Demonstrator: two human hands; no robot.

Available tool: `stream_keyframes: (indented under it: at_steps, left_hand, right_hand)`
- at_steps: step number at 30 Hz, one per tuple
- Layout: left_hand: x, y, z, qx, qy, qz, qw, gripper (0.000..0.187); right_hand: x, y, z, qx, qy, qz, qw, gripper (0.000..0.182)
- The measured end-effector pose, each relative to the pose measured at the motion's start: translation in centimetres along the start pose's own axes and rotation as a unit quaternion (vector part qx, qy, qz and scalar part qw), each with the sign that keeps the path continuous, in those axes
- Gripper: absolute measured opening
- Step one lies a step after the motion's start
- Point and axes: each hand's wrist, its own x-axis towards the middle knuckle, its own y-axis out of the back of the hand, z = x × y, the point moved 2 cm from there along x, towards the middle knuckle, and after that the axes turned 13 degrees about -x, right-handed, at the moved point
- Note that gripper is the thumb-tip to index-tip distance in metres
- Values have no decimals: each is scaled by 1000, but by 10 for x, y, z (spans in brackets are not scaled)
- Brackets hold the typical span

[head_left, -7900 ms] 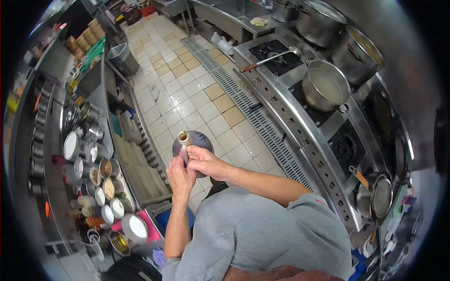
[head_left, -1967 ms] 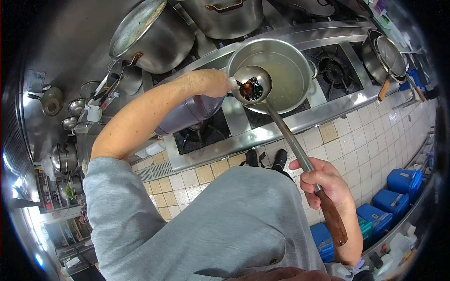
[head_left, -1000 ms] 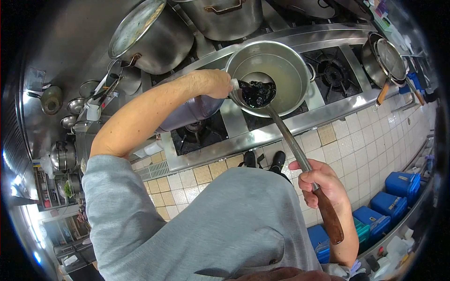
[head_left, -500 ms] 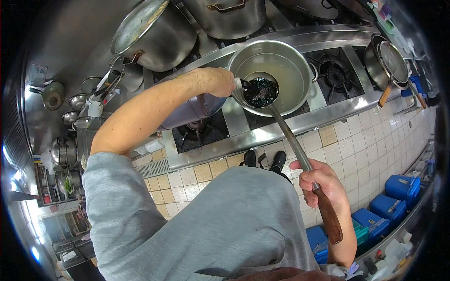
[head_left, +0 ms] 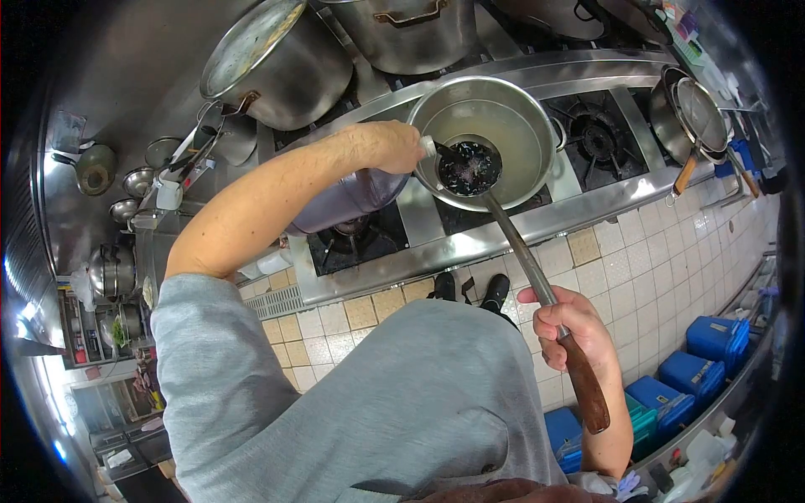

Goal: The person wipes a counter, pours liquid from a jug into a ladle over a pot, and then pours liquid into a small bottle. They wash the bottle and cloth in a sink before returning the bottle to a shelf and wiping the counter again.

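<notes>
My left hand point(head_left: 392, 147) is closed at the neck end of a large translucent plastic jug point(head_left: 350, 201), tipped on its side with its mouth to the right. Dark liquid runs from the white mouth into the bowl of a long ladle point(head_left: 521, 247). My right hand point(head_left: 573, 327) wraps round that ladle where its metal shaft meets the wooden handle. The bowl, filled with bubbly dark liquid point(head_left: 471, 168), is over or in a wide metal pot point(head_left: 549, 168) of cloudy pale liquid. My left forearm hides part of the jug.
The pot stands on a steel stove, with a gas burner point(head_left: 597, 138) to its right. Big stockpots point(head_left: 293, 75) line the back. A pot with strainers point(head_left: 700, 113) sits at the right end. Blue bins point(head_left: 717, 335) stand along the tiled floor point(head_left: 616, 277).
Dark liquid is running from the jug in both frames, and its surface in the ladle looks more bubbly now. The ladle bowl has shifted very slightly right; both hands keep their grip.
</notes>
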Motion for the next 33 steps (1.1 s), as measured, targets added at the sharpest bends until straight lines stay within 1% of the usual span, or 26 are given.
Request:
stream_keyframes:
  at_steps: [1, 2, 4, 5, 7, 8, 10, 11, 12, 14, 15, 16, 19, 20, 22, 23, 25, 26, 28, 30, 32, 33]
  left_hand:
    - [-2, 0, -1, -36, 7, 28, 999, 41]
    - [-3, 1, -4, -39, 7, 30, 999, 41]
    - [-6, 3, -14, -154, 44, 97, 982, 46]
    - [-10, 1, -19, -158, 45, 100, 981, 46]
    - [-21, -1, -29, -238, 36, 201, 950, 49]
    - [-27, -4, -34, -245, 37, 202, 947, 49]
    - [-53, -4, -32, -246, 33, 285, 926, 50]
    - [-66, -8, -32, -272, 32, 326, 905, 47]
    - [-74, -17, -39, -285, 45, 321, 902, 47]
    - [-93, -38, -54, -395, 40, 387, 832, 47]
    - [-107, -43, -54, -404, 44, 403, 820, 48]
    - [-115, -56, -57, -412, 57, 402, 815, 48]
    - [-135, -88, -58, -481, 111, 411, 766, 47]
    - [-138, -100, -58, -488, 115, 413, 760, 47]
    - [-141, -124, -58, -493, 110, 448, 738, 46]
    - [-144, -131, -55, -515, 124, 443, 723, 44]
    - [-146, -149, -51, -517, 131, 459, 710, 43]
    - [-145, -159, -52, -515, 127, 472, 704, 42]
    - [-137, -182, -53, -509, 115, 487, 700, 39]
    - [-136, -194, -48, -536, 139, 496, 669, 37]
    - [-131, -211, -48, -561, 139, 482, 658, 36]
    - [-128, -221, -48, -573, 139, 496, 637, 36]
  right_hand:
    - [1, 0, 1, -3, 9, 2, 1000, 38]
    - [1, -1, 1, -6, 17, 4, 1000, 37]
    - [3, 0, 3, -1, 19, 2, 1000, 37]
    - [5, 0, 4, 9, 22, 0, 1000, 37]
    - [8, 0, 4, 10, 22, 5, 1000, 38]
    - [10, 0, 3, 17, 24, 9, 1000, 38]
    - [13, 1, 0, 14, 22, 16, 1000, 39]
    - [16, 2, -1, 17, 24, 19, 999, 39]
    - [18, 2, -3, 9, 7, 14, 1000, 39]
    - [23, 3, -6, 5, 29, 55, 998, 42]
    - [25, 3, -9, -21, 28, 74, 997, 42]
    - [28, 4, -9, -29, 17, 68, 997, 42]
    - [34, 9, -18, -132, 43, 121, 983, 43]
    - [37, 9, -20, -140, 39, 120, 982, 43]
    - [43, 13, -24, -225, 65, 155, 960, 42]
    - [44, 15, -25, -233, 61, 151, 959, 42]
    - [50, 18, -30, -384, 72, 196, 900, 40]
    - [56, 17, -32, -390, 72, 192, 898, 40]
    - [57, 21, -34, -434, 85, 227, 868, 38]
    - [60, 26, -39, -446, 85, 244, 857, 36]
    - [65, 24, -43, -482, 86, 232, 840, 35]
    - [67, 23, -43, -500, 93, 242, 827, 35]
